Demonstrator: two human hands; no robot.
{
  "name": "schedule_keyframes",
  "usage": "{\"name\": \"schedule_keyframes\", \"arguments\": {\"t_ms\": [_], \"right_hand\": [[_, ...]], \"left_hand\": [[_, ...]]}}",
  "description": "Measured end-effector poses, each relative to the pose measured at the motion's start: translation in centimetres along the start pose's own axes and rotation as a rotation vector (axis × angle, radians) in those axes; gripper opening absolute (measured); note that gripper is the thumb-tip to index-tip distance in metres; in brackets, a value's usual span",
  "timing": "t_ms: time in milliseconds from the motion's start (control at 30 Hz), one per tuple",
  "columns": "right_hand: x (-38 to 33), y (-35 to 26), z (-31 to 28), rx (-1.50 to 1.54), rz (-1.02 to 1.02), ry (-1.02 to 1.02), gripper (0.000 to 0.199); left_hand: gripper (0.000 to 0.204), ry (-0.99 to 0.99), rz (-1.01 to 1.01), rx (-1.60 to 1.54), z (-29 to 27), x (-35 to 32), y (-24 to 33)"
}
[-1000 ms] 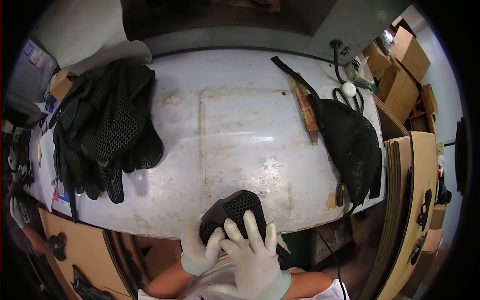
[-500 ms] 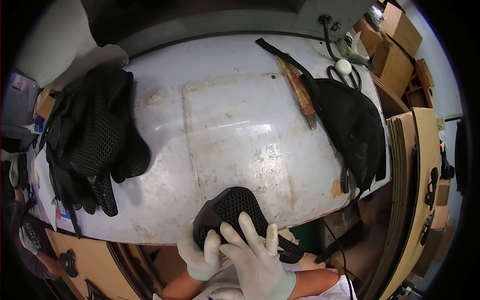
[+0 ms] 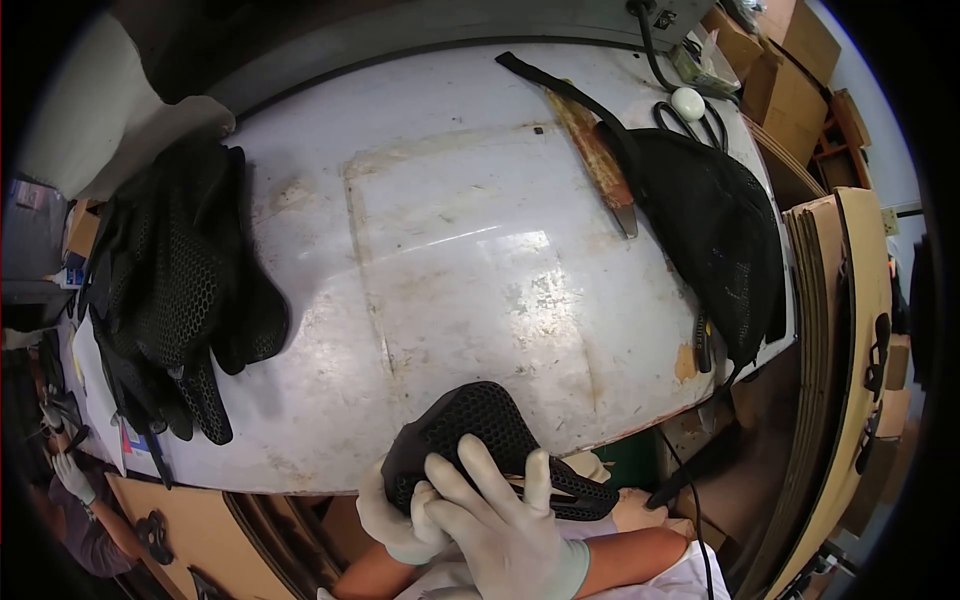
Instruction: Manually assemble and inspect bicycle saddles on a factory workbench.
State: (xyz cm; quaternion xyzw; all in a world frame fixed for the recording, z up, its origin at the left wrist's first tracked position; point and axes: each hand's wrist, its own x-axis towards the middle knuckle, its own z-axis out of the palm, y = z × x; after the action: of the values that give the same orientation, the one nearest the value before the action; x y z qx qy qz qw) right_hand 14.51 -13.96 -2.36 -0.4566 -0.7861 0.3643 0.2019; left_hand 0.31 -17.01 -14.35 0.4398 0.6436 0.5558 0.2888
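Note:
Close to the table's front edge, both my hands, in pale gloves, hold a black honeycomb-mesh piece [image 3: 488, 418] with a smooth black edge. My left hand [image 3: 392, 520] is closed round its left side, its fingers partly hidden behind the other hand. Across the near part of the mesh lies my right hand [image 3: 495, 525], its fingers bent and a little apart, pressing on the piece. A narrow slit with a pale edge shows beneath the right fingertips. The piece's underside and my right thumb are hidden.
A heap of black mesh pieces [image 3: 185, 290] lies on the white table [image 3: 450, 270] at left. To the right are a black mesh bag-like piece [image 3: 710, 220], a blade with a wrapped handle [image 3: 592, 155] and a cutter [image 3: 703, 345]. Cardboard sheets [image 3: 825, 320] stand beyond. Another person's gloved hand [image 3: 74, 477] shows far left.
My right hand has slid slightly left and down over the mesh piece, covering more of my left fingers. The piece has tilted a little, and the whole view has shifted slightly.

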Motion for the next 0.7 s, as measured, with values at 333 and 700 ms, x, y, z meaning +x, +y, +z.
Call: {"name": "schedule_keyframes", "arguments": {"t_ms": [333, 700], "right_hand": [[0.2, -0.3, 0.1, 0.061, 0.001, -0.010, 0.097], [-0.3, 0.5, 0.0, 0.072, -0.002, 0.022, 0.096]], "left_hand": [[0.042, 0.371, -0.094, 0.016, 2.7, -0.1, 1.2], [0.058, -0.104, 0.006, 0.355, -0.9, -2.2, -1.4]]}}
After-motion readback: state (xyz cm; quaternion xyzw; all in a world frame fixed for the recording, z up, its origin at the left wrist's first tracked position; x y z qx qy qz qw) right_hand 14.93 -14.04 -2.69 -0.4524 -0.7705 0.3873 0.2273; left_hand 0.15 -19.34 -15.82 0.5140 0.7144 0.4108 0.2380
